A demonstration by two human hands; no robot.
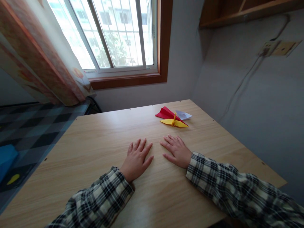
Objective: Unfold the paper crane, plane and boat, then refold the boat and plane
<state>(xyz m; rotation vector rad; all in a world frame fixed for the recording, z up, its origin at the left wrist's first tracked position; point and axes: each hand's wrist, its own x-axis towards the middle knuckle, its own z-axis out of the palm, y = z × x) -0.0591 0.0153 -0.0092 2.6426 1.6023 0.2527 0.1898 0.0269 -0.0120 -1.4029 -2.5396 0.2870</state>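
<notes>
My left hand (136, 161) lies flat on the wooden table (95, 152), palm down with its fingers spread. To its right my right hand (176, 152) rests the same way, a small gap between the two. Neither holds anything. Just beyond my right hand, apart from it, sits a yellow paper crane (174, 122) with its wings stretched sideways. Behind the crane is a red paper plane (166, 113), partly covered by it. A white folded paper boat (184, 115) stands at the right of the plane.
A window (118, 38) and a patterned curtain (42, 50) are behind the table. A checked bed cover (35, 126) with a blue object (7, 158) lies on the left. A wall shelf (249, 15) and a socket with a cord (266, 49) are on the right.
</notes>
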